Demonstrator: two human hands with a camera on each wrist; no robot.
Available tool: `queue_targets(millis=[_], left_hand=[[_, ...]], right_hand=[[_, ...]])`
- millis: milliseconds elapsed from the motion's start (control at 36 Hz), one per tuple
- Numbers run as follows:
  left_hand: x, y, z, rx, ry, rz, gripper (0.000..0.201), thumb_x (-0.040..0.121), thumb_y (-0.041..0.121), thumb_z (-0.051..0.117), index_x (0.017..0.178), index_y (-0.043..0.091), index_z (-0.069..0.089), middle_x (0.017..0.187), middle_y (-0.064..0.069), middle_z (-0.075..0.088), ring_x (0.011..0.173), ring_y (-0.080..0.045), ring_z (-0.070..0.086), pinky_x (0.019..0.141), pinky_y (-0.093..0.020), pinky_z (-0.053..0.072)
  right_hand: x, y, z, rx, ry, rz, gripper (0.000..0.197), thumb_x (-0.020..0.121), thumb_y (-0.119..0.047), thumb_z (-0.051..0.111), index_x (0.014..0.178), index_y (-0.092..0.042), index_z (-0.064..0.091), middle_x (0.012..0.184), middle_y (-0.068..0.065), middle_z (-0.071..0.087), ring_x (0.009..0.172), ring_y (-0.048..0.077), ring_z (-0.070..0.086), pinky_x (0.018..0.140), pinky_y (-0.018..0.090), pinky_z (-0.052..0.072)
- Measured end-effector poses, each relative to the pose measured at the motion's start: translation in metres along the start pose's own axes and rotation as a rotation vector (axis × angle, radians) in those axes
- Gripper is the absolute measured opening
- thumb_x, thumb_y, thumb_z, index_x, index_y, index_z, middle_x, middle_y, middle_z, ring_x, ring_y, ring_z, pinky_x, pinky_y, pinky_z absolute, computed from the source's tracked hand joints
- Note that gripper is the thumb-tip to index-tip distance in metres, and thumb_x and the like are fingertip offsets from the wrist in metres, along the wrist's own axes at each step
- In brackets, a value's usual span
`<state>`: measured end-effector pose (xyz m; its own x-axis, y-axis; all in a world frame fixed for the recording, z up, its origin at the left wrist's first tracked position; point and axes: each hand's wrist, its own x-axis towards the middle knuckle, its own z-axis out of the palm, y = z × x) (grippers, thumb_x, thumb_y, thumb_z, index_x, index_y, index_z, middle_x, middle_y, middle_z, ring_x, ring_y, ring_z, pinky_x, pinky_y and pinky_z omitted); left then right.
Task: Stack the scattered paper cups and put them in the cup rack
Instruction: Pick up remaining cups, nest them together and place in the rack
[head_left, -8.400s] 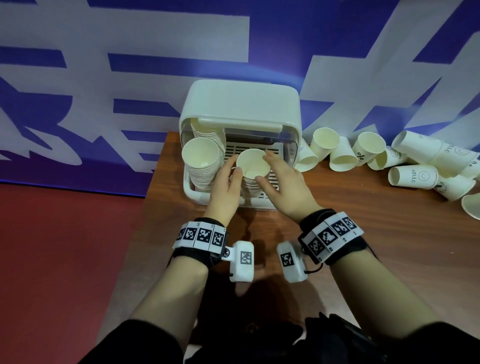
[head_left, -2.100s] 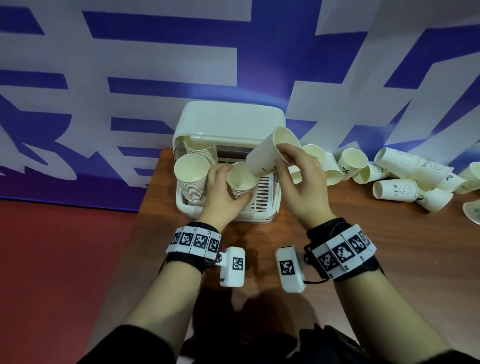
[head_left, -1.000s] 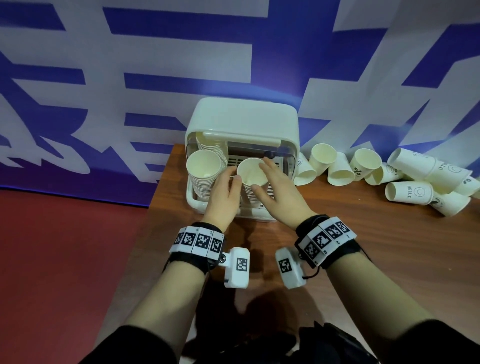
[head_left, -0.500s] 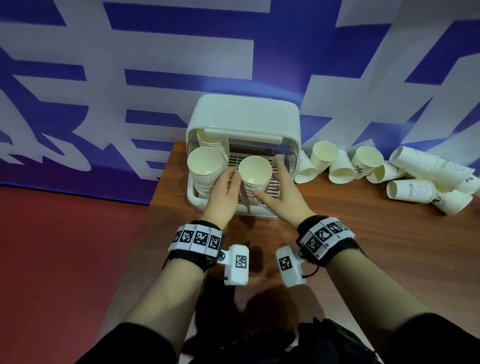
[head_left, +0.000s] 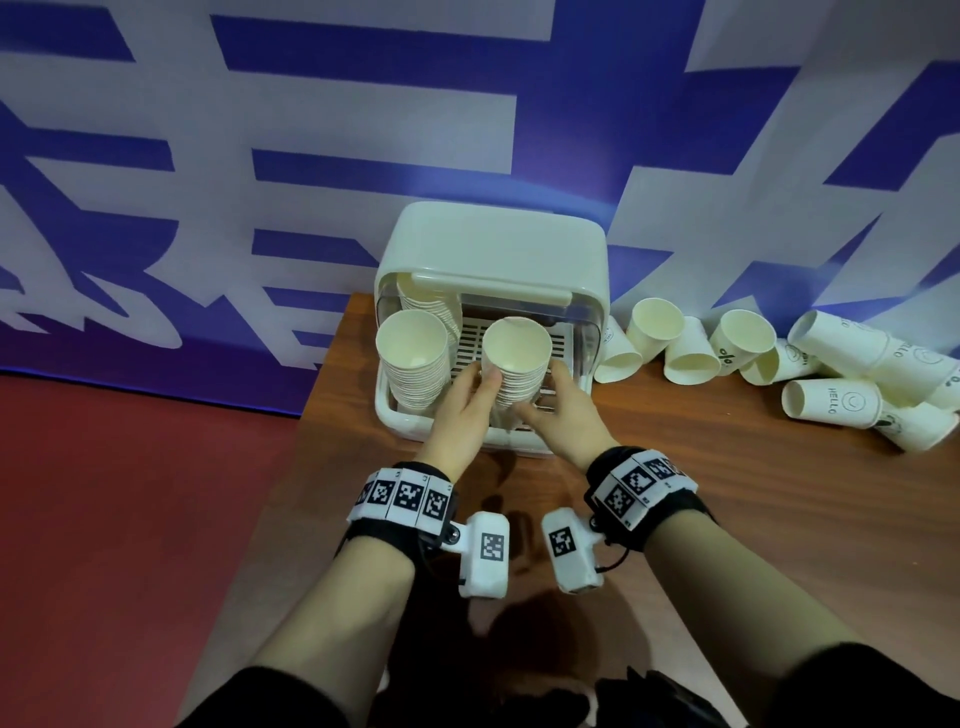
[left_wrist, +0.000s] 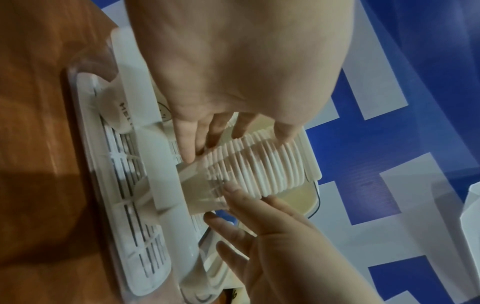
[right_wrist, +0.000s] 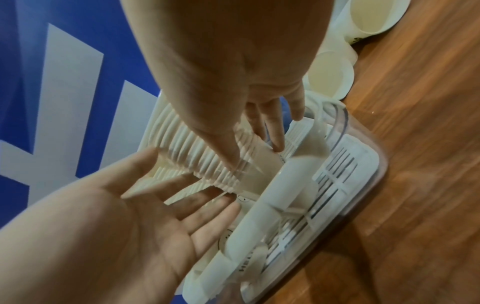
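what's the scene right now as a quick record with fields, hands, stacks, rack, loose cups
left hand: open, straight fingers against the left side of the middle stack
right hand: open, fingers beside the right side of the same stack
middle stack: nested paper cups, upright in the cup rack
left stack: nested cups, upright at the rack's front left, untouched
rear stack: more nested cups behind the left stack, under the lid
cup rack: white, lid raised, on the wooden table
loose cups: lying on the table right of the rack
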<state>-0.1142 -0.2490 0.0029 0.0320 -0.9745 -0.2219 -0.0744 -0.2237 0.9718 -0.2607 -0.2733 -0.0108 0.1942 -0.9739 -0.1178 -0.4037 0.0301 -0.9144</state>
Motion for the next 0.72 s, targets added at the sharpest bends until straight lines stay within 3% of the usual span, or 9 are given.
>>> queue_targets(millis=[83, 194, 306, 389, 444, 500, 611, 667, 722], left_hand=[[0.006, -0.001, 0.002, -0.013, 0.024, 0.049, 0.048, 0.089, 0.054, 0.049, 0.131, 0.033, 0.050, 0.129, 0.013, 0.057, 0.122, -0.006, 0.050, 0.109, -0.041, 0.038], [0.017, -0.002, 0.004, -0.006, 0.053, 0.086, 0.059, 0.087, 0.054, 0.054, 0.140, 0.032, 0.040, 0.139, 0.014, 0.049, 0.131, -0.006, 0.043, 0.114, -0.041, 0.032], [0.029, -0.004, 0.007, 0.013, 0.064, 0.049, 0.063, 0.090, 0.045, 0.057, 0.146, 0.032, 0.031, 0.144, 0.013, 0.043, 0.134, -0.012, 0.040, 0.114, -0.042, 0.031], [0.037, -0.008, 0.010, -0.007, 0.072, 0.040, 0.067, 0.090, 0.043, 0.060, 0.147, 0.038, 0.026, 0.148, 0.011, 0.037, 0.137, -0.012, 0.035, 0.116, -0.042, 0.028], [0.043, -0.013, 0.012, -0.035, 0.098, 0.021, 0.076, 0.080, 0.060, 0.062, 0.144, 0.045, 0.025, 0.152, 0.012, 0.033, 0.139, -0.012, 0.032, 0.116, -0.045, 0.026], [0.049, -0.017, 0.014, -0.058, 0.107, -0.010, 0.085, 0.072, 0.073, 0.060, 0.144, 0.051, 0.021, 0.155, 0.011, 0.028, 0.142, -0.014, 0.027, 0.117, -0.046, 0.023], [0.059, -0.026, 0.016, -0.133, 0.140, -0.015, 0.068, 0.089, 0.042, 0.054, 0.147, 0.045, 0.018, 0.156, 0.004, 0.027, 0.143, -0.013, 0.025, 0.119, -0.038, 0.019], [0.064, -0.033, 0.016, -0.058, 0.157, -0.017, 0.068, 0.084, 0.042, 0.048, 0.144, 0.050, 0.016, 0.157, 0.005, 0.026, 0.144, -0.014, 0.022, 0.120, -0.043, 0.018], [0.070, -0.044, 0.015, 0.024, 0.176, -0.034, 0.070, 0.083, 0.039, 0.044, 0.145, 0.048, 0.014, 0.157, 0.003, 0.027, 0.144, -0.016, 0.023, 0.119, -0.045, 0.020]], right_hand=[[0.007, -0.003, -0.003, 0.011, 0.016, -0.043, 0.059, 0.086, -0.012, 0.066, 0.137, -0.020, 0.038, 0.120, -0.010, 0.054, 0.107, 0.011, 0.056, 0.082, 0.013, 0.043], [0.019, -0.009, -0.005, 0.048, 0.005, -0.078, 0.056, 0.089, -0.016, 0.063, 0.138, -0.026, 0.037, 0.119, -0.021, 0.052, 0.109, 0.001, 0.052, 0.091, 0.017, 0.041], [0.034, -0.004, -0.003, 0.070, -0.019, -0.037, 0.056, 0.091, -0.021, 0.061, 0.141, -0.025, 0.035, 0.123, -0.019, 0.050, 0.109, 0.002, 0.051, 0.087, 0.008, 0.038], [0.045, 0.001, -0.001, 0.092, -0.034, 0.010, 0.059, 0.092, -0.024, 0.059, 0.145, -0.025, 0.032, 0.131, -0.016, 0.050, 0.118, 0.008, 0.050, 0.099, 0.022, 0.038], [0.050, 0.004, 0.000, 0.136, -0.045, 0.024, 0.055, 0.094, -0.021, 0.057, 0.144, -0.020, 0.034, 0.137, -0.010, 0.049, 0.123, 0.010, 0.050, 0.105, 0.030, 0.040], [0.054, 0.002, 0.000, 0.195, -0.063, 0.027, 0.049, 0.096, -0.015, 0.052, 0.143, -0.014, 0.036, 0.140, -0.002, 0.049, 0.125, 0.009, 0.049, 0.106, 0.028, 0.040], [0.061, -0.001, -0.004, 0.270, -0.061, 0.055, 0.037, 0.099, -0.013, 0.046, 0.136, -0.012, 0.041, 0.124, -0.001, 0.058, 0.106, 0.003, 0.058, 0.090, 0.023, 0.047], [0.063, 0.000, -0.005, 0.300, -0.045, 0.097, 0.035, 0.100, -0.013, 0.043, 0.135, -0.014, 0.041, 0.118, 0.001, 0.058, 0.101, 0.007, 0.058, 0.085, 0.027, 0.048], [0.064, 0.003, -0.006, 0.319, -0.045, 0.133, 0.034, 0.101, -0.014, 0.041, 0.134, -0.020, 0.040, 0.117, 0.000, 0.058, 0.106, 0.013, 0.056, 0.088, 0.032, 0.047]])
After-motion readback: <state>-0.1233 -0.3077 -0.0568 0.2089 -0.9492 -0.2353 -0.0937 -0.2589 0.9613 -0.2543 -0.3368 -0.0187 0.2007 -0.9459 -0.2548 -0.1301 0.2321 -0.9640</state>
